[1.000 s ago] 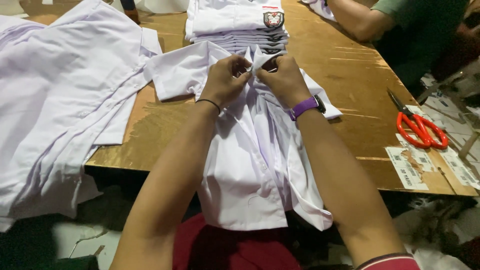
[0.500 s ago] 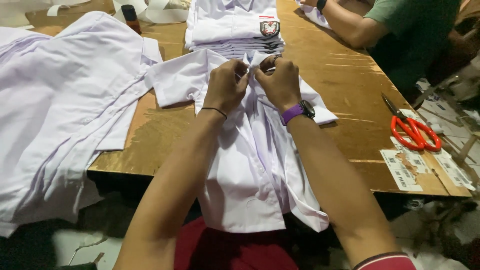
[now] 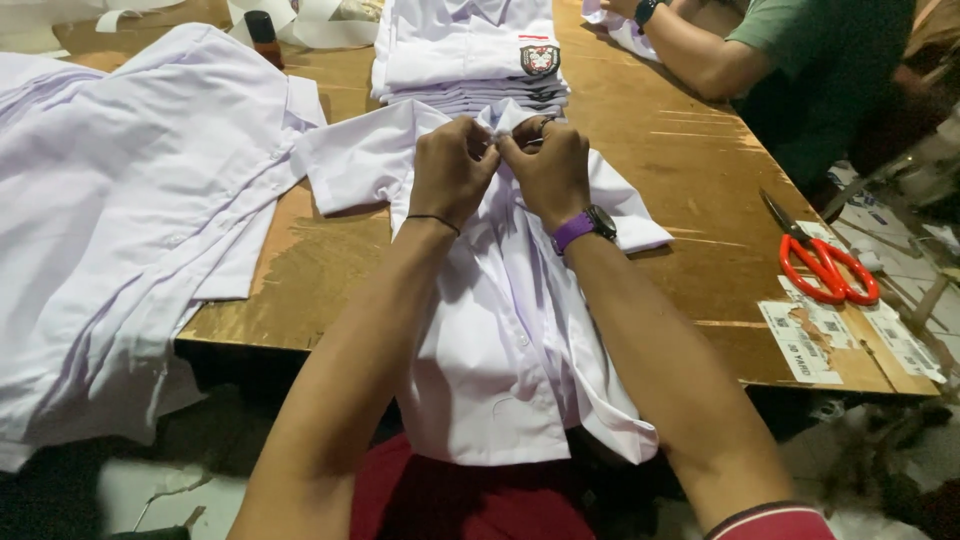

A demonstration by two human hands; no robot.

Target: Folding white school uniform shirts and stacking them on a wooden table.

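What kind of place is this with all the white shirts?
Probably a garment workshop: both hands work on a white shirt, folded shirts are stacked on the wooden table, and red scissors lie nearby.

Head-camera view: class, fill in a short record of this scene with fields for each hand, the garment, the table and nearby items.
left hand: pinching the shirt near the collar
right hand: pinching the same spot, touching the left hand; purple watch on the wrist
white shirt: lies front up, hem hanging over the table edge
wooden table: brown, glossy
folded shirt stack: behind the hands
red scissors: on the right, beside paper labels
loose white shirts: on the left
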